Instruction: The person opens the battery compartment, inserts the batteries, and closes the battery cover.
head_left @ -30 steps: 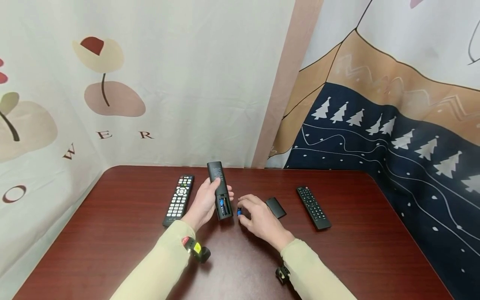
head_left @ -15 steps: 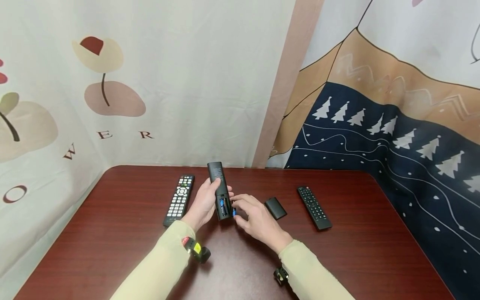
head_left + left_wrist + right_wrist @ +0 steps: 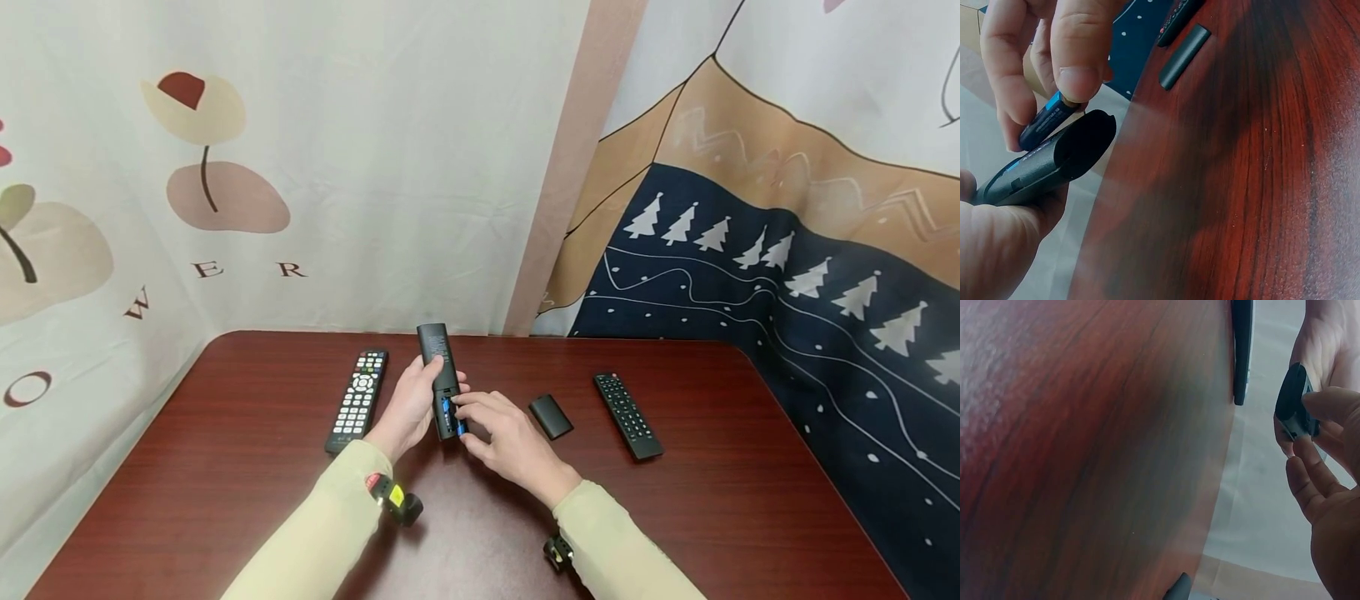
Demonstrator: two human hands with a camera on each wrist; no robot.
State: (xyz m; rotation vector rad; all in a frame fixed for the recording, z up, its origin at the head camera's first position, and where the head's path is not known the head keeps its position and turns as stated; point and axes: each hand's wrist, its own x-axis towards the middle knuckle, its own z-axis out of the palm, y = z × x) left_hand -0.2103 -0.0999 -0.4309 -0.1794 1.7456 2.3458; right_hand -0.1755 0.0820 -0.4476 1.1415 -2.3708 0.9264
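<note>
My left hand (image 3: 410,402) grips a black remote control (image 3: 435,354), its back turned up and its battery bay uncovered at the near end. One blue battery (image 3: 446,410) lies inside the bay. Between thumb and fingers my right hand (image 3: 510,433) pinches a second battery (image 3: 1047,120), dark with a blue band, right at the bay's open side. In the left wrist view this battery is tilted close over the remote. From the right wrist the remote's hollow end (image 3: 1294,403) shows, while the pinched battery is mostly hidden by fingers.
The black battery cover (image 3: 551,417) lies on the dark red table (image 3: 262,500), just right of my right hand. A remote with white buttons (image 3: 358,400) lies at left, and another black remote (image 3: 628,417) at right. Printed curtains (image 3: 375,167) hang behind the table.
My right hand has moved left with the pinched battery, from beside the remote to its open bay. The left hand and its remote have hardly moved.
</note>
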